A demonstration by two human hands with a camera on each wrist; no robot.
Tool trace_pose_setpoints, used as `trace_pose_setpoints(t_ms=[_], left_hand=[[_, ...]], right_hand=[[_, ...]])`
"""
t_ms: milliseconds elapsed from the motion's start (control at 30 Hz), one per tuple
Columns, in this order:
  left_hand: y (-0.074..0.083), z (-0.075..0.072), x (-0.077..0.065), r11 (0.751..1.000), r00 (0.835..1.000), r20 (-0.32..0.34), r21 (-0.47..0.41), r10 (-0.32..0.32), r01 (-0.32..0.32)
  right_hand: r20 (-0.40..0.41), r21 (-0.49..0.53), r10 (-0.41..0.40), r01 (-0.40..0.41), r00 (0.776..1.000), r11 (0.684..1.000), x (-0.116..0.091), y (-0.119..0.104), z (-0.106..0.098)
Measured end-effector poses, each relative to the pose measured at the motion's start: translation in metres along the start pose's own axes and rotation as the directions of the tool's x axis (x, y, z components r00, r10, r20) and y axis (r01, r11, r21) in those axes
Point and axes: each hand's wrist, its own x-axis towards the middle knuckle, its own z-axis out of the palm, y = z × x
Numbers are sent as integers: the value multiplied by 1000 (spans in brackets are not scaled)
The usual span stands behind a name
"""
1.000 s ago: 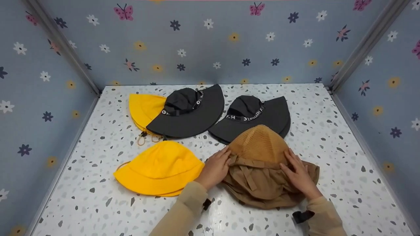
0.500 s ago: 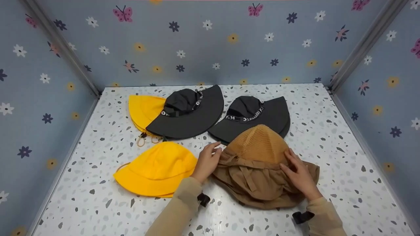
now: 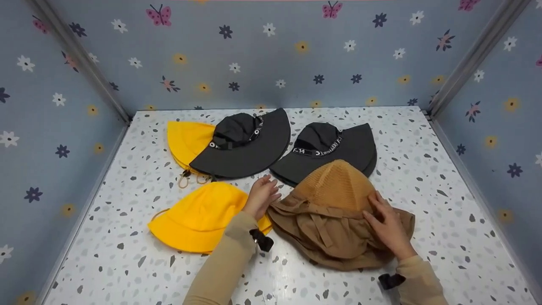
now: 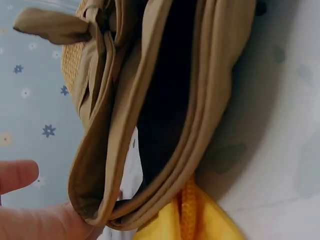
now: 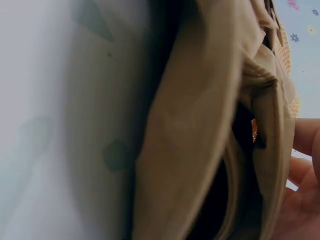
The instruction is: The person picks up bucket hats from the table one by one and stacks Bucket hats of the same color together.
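Note:
A brown bucket hat (image 3: 330,228) with a tan ribbed crown and a wide, wavy fabric brim sits on the table at front right. My right hand (image 3: 389,226) rests on its right side, with fingers at the crown's edge and thumb over the brim fabric. My left hand (image 3: 260,197) is at the hat's left brim tip, fingers loosely extended. In the left wrist view the brim (image 4: 210,100) shows edge-on, layered, with a dark gap inside, and the left hand (image 4: 45,220) touches its tip. A yellow bucket hat (image 3: 203,220) lies beside the left forearm, partly covered by it.
Two dark grey hats (image 3: 250,156) with lettered bands lie behind, the right-hand grey hat (image 3: 355,144) partly behind the brown crown. Another yellow hat (image 3: 186,137) with a cord lies under the left grey one. Flower-patterned walls (image 3: 271,55) enclose the speckled table (image 3: 444,237).
My left hand has moved left and away from the crown to the brim tip; the brim's left side has spread outward to the left. The right hand stays on the hat.

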Motion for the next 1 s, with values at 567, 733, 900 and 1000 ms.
trace_pose_setpoints(t_ms=[567,733,900,1000], left_hand=[[14,-3,30,978,983,12,-101,-185,185],[13,-2,31,980,992,45,-161,-115,121],[13,1,33,976,995,59,-200,-76,86],[13,2,35,975,995,59,-206,-75,86]], right_hand=[[12,-7,-7,7,1000,1000,-1,2,2],[18,-10,-4,4,1000,1000,-1,3,2],[18,-3,-11,11,1000,1000,0,2,1],[24,1,-7,7,1000,1000,1,2,2]])
